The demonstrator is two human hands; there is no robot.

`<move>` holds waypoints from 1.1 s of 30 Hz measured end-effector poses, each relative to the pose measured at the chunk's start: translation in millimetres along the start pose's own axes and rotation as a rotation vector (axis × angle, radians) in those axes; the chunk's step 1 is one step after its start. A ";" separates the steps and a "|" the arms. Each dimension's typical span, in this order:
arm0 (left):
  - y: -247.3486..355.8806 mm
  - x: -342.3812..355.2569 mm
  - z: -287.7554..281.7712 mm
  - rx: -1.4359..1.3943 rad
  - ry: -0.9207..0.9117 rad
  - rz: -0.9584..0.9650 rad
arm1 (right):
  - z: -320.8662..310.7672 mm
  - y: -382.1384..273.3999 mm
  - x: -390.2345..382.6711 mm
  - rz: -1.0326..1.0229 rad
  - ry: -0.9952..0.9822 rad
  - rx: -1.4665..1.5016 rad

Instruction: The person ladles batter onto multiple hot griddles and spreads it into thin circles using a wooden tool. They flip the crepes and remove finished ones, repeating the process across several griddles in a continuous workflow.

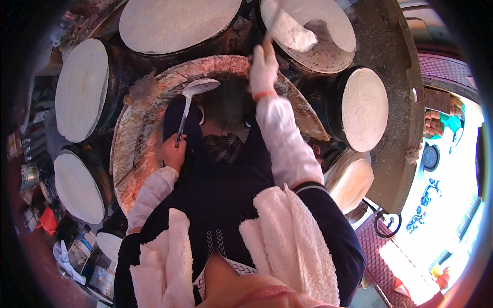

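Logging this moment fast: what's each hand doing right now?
Left hand: closed around the handle of a metal ladle.
Right hand: white-gloved, gripping a tool on the round steamer top; tool unclear.

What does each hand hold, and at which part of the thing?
The left hand holds a metal ladle at the lower end of its handle. The gloved right hand grips a stick-like handle near its bottom; the tool's head is blurred.

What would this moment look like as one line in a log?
left hand: holds ladle | right hand, white glove: on a handle, tool blurred | round white-topped griddles around
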State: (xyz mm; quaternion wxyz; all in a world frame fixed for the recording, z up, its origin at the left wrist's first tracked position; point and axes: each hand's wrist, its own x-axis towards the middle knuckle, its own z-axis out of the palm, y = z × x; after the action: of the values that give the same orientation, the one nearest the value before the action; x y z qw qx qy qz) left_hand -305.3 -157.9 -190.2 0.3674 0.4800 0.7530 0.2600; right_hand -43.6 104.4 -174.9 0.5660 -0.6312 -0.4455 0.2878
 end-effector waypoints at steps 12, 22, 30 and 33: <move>-12.3 3.2 6.8 -0.109 0.009 0.020 | -12.1 -56.3 -22.1 0.560 0.052 0.130; -10.5 7.7 16.7 -0.037 0.023 0.046 | -70.3 -25.0 -9.6 0.531 -0.067 0.181; -3.4 20.7 27.9 0.097 0.048 0.119 | -146.5 -31.9 -56.9 0.588 -0.127 0.013; 6.5 24.6 31.4 0.087 0.049 0.165 | -212.6 -49.5 -22.0 0.657 -0.173 0.016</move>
State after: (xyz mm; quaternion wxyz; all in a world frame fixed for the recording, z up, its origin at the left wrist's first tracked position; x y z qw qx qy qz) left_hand -283.3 -131.6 -211.4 0.3049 0.5493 0.7304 0.2679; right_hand 119.5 -14.3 -88.7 0.4079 -0.7098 -0.2626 0.5108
